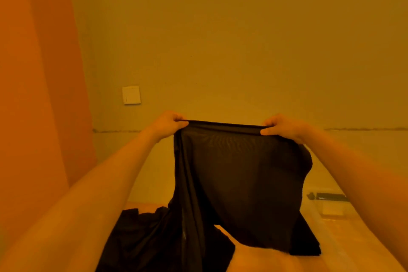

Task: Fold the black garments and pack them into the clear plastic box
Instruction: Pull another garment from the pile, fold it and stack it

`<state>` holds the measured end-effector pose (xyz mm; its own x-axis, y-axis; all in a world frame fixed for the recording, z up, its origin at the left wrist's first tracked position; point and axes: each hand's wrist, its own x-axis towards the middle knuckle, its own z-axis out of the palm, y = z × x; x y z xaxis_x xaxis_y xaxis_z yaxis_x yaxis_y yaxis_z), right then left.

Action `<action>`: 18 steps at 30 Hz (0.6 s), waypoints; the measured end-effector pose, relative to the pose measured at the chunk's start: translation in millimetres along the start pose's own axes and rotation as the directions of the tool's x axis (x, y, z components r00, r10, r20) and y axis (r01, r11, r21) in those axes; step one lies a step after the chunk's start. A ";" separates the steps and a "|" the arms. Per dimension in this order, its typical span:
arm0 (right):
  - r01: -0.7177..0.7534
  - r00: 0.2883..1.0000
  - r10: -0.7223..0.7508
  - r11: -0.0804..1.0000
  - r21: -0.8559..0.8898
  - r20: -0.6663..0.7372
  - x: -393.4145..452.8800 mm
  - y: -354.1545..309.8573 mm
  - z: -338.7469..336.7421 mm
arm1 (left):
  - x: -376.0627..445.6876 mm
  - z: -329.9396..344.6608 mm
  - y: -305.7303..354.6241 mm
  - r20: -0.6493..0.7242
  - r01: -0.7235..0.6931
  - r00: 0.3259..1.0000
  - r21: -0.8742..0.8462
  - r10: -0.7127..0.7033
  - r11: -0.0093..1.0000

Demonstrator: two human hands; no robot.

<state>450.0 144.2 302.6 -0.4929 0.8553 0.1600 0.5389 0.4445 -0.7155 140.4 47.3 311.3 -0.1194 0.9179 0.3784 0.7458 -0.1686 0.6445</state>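
Hands (170, 122) (280, 127) pinching black garment (238, 172) above wooden surface (265, 260), bare wall (242, 40), light switch (131, 95).

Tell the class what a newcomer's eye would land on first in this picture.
A sheer black garment hangs at centre, stretched by its top edge between the left hand and right hand. More black cloth lies heaped below on the left. A clear plastic box sits low right.

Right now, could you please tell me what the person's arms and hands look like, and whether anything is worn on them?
Both arms are bare along their whole visible length, with no sleeves in view. The left hand and right hand wear no gloves, and no watch, bracelet or ring shows. The strong orange light hides finer detail.
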 end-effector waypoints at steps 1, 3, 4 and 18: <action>0.016 0.999 -0.019 0.997 -0.076 -0.031 1.4 -1.4 -4.7 | 1.2 -2.8 0.3 -0.012 -0.017 1.000 0.066 0.018 0.998; 0.059 0.991 -0.079 0.983 -0.175 -0.110 5.2 -6.3 -12.7 | 3.6 -4.6 1.7 -0.021 -0.029 0.999 0.202 0.034 0.979; 0.078 0.982 -0.112 0.974 -0.212 -0.154 6.5 -9.7 -16.2 | 4.0 -4.5 2.0 -0.026 -0.026 0.999 0.239 0.033 0.971; 0.017 0.994 -0.027 0.995 -0.101 -0.103 0.8 7.9 -14.1 | -12.3 -20.3 -55.8 -0.090 0.240 0.963 -0.157 -0.256 0.958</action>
<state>463.5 152.1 306.7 -0.4342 0.8658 0.2487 0.5969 0.4833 -0.6404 86.9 38.1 284.1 -0.3647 0.8943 0.2594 0.5829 0.0020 0.8126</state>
